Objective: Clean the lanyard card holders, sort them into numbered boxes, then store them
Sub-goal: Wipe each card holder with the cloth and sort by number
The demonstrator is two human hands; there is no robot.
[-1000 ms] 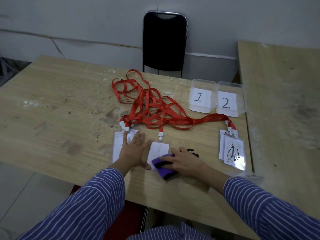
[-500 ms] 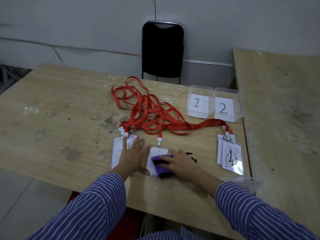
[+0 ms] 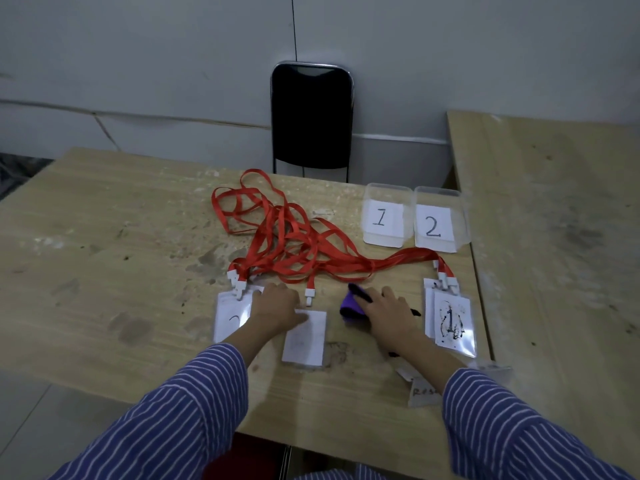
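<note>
the right hand [image 3: 389, 315] lies over a folded purple cleaning cloth [image 3: 350, 308] on the bench [image 3: 104, 271], its fingers [image 3: 386, 293] curled round the cloth's right side so that they hold it down against the wood; the cloth sits just right of the plain white card in a clear plastic holder [image 3: 304, 336], apart from it, not on it; the left hand [image 3: 275, 308] rests flat between two holders, fingers loosely spread, thumb touching the top left corner of that middle holder, palm partly over the clear holder with a dark curved mark [image 3: 230, 318] at the left; outward, a tangle of red ribbon lanyards [image 3: 294, 247] runs from the white clips across to a pair of stacked holders, the top one smeared with black ink over a "1" [image 3: 450, 322], at the right edge; behind those stand two clear plastic boxes labelled "1" [image 3: 382, 216] and "2" [image 3: 437, 223], both seemingly unfilled; the cleaning looks unfinished, sorting not begun; to wipe well, i judge the left hand should pin the holder by one corner while the cloth passes in straight strokes away from that corner, so the slick plastic does not skate; keep the lanyard ribbon clear of the cloth.
</note>
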